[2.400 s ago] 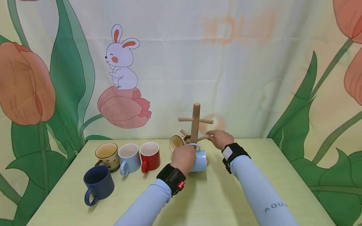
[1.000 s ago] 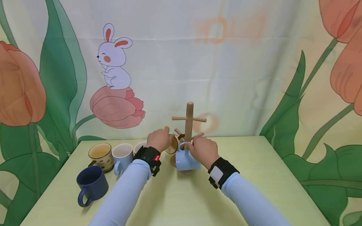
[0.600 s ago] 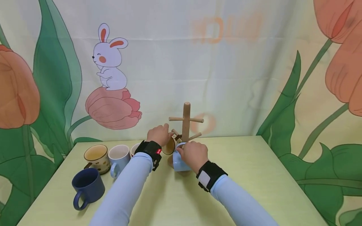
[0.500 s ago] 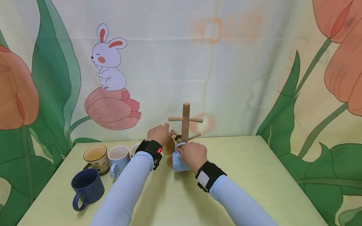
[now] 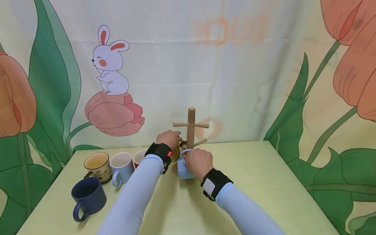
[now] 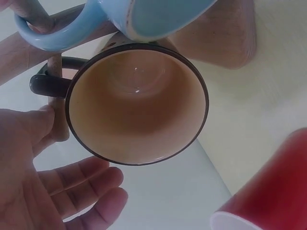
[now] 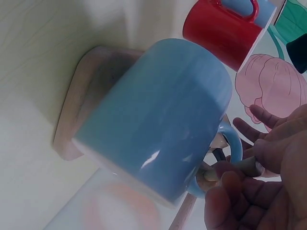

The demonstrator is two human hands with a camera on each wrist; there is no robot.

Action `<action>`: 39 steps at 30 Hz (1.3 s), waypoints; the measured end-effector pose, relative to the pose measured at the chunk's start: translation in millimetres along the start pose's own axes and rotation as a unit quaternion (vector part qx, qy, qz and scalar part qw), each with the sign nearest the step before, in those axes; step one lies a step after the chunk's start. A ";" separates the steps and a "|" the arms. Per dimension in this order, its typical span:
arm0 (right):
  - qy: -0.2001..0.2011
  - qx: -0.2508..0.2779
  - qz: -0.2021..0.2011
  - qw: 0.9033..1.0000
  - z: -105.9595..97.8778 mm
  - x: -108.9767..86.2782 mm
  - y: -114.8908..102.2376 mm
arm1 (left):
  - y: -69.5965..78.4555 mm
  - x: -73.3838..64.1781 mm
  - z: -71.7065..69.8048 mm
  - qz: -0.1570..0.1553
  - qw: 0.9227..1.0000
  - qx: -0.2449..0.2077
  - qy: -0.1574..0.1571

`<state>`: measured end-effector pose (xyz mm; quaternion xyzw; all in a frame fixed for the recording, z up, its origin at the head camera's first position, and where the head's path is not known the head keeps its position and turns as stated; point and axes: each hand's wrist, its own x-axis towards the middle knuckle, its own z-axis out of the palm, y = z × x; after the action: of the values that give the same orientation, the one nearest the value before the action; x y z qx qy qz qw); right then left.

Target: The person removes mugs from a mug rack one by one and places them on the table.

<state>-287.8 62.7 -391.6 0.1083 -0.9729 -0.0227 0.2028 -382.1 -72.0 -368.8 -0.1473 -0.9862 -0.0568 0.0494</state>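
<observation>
A wooden mug tree (image 5: 191, 127) stands near the table's back edge. On its front peg hangs a light blue mug (image 7: 158, 120), lying sideways with its handle around the peg. My right hand (image 5: 199, 163) grips the end of that peg (image 7: 249, 166) just outside the handle. On the left, a cream mug (image 6: 139, 105) with a dark rim hangs from another peg (image 6: 59, 125) by its brown handle. My left hand (image 5: 168, 138) pinches this peg's tip between thumb and index finger, the other fingers spread below the mug's rim. The two upper pegs carry nothing.
To the left on the table (image 5: 249, 195) stand a navy mug (image 5: 89, 195), a spotted cream mug (image 5: 101, 168), a second light blue mug (image 5: 122, 168) and a red mug (image 5: 139, 157), partly behind my left arm. A printed cloth (image 5: 158, 65) hangs behind.
My left hand has gone from the light blue mug to the cream mug's peg. My right hand has left the right-hand peg for the front one. The head view has turned rightward.
</observation>
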 end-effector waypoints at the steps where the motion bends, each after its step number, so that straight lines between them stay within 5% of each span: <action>1: 0.002 -0.002 0.000 1.000 0.2 -0.5 -0.8 | -0.5 -0.6 0.3 0.001 1.000 -0.002 -0.002; 9: 0.003 -0.001 -0.003 1.000 1.0 -1.4 -6.5 | -2.3 -9.1 -4.6 -0.010 0.999 -0.034 -0.003; 22: -0.076 0.019 0.021 0.997 0.1 3.3 2.7 | -7.2 -15.6 -7.2 -0.049 0.997 -0.050 -0.014; 29: -0.092 0.028 0.041 0.995 0.7 7.9 11.8 | -3.1 -18.6 -4.8 -0.052 0.997 -0.053 0.011; 39: -0.100 0.032 0.035 0.994 0.3 13.3 17.4 | -3.9 -21.8 -5.6 -0.051 0.998 -0.046 0.009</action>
<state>-303.3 76.7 -385.1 0.0781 -0.9918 0.0042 0.1011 -362.0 -82.6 -366.2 -0.0983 -0.9884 -0.1055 0.0481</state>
